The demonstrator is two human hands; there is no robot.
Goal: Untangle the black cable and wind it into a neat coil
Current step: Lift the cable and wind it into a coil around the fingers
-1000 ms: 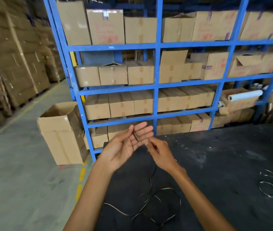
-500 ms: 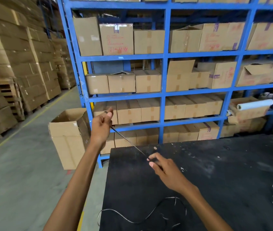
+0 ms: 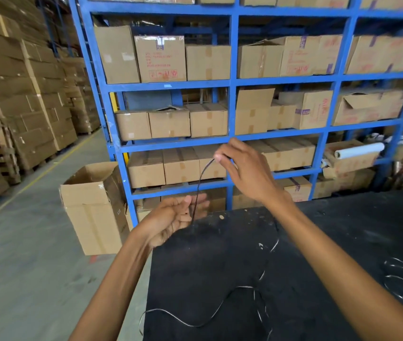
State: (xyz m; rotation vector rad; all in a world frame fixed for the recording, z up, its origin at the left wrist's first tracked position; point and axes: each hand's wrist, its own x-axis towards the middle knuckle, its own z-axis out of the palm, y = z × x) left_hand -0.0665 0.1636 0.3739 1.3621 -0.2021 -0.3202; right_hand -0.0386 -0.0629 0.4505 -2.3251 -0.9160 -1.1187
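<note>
Right hand [image 3: 242,168] pinches black cable [image 3: 199,183] above left hand [image 3: 176,217].

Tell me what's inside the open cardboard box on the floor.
The open cardboard box shows only raised flaps and a shadowed inner wall; its contents, if any, are hidden below the rim.

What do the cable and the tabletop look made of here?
Black cable: thin, limp, glossy plastic-looking jacket, judging by its bright glints on the table.
Black tabletop: matte, scuffed and speckled; possibly rubber or painted board, hard to tell.
</note>
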